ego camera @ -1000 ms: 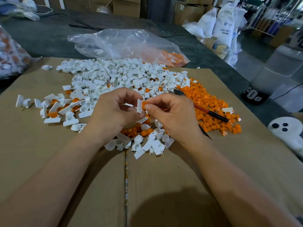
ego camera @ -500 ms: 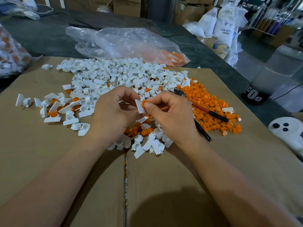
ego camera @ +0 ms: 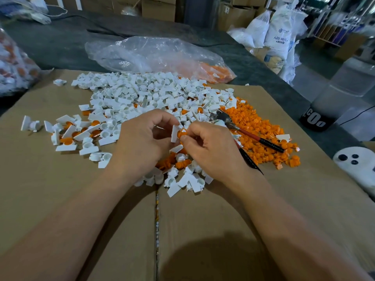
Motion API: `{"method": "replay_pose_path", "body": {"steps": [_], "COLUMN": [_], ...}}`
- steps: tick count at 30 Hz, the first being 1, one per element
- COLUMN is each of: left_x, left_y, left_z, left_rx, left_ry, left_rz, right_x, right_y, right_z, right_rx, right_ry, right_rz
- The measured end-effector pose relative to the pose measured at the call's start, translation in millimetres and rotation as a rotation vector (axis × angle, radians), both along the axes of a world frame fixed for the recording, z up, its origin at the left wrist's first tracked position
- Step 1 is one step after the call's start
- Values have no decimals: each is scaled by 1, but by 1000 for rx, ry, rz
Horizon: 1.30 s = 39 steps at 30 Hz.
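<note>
Your left hand (ego camera: 142,142) pinches a white piece (ego camera: 174,134) by its flat tab, fingers curled round it. Your right hand (ego camera: 213,153) pinches an orange cap (ego camera: 180,134) and holds it against that piece. Both meet just left of the pliers (ego camera: 253,138), and one black handle passes under your right wrist. The white heap (ego camera: 146,94) lies left of and beyond the pliers, and the orange pile (ego camera: 261,126) spreads under and around them. Further beyond the pliers lies a clear plastic bag (ego camera: 158,55). The cardboard (ego camera: 60,189) lies under the pliers.
</note>
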State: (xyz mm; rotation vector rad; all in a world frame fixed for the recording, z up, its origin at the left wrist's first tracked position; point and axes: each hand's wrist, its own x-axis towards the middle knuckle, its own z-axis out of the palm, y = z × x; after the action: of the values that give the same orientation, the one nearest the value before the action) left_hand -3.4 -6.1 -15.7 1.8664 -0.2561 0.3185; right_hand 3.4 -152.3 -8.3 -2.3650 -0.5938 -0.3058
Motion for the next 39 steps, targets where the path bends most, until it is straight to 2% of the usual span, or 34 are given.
{"method": "replay_pose_path", "body": {"steps": [4,11,18,22,30,39], "left_x": [-2,-3,1,5,6,5], "left_y": [-1,-3,3,7,6,6], "left_z": [-1,-1,6,6,6,7], "left_rx": [117,90,-164,-271,-406,-452], "left_ry": [-75,-71,141,181,235,207], "left_rz": [4,-3,-172,-107,-136,-171], "right_x": [0,2,1,0,0,2], "right_y": [2,0,-4,-1,-1,1], "right_z": [-1,-3,-1,-1,-2,-5], "right_rx": [6,91,47,26,267,451], "right_ry": [81,112,62,47,4,148], "right_rz": [-26,-9,-30,14,69,96]}}
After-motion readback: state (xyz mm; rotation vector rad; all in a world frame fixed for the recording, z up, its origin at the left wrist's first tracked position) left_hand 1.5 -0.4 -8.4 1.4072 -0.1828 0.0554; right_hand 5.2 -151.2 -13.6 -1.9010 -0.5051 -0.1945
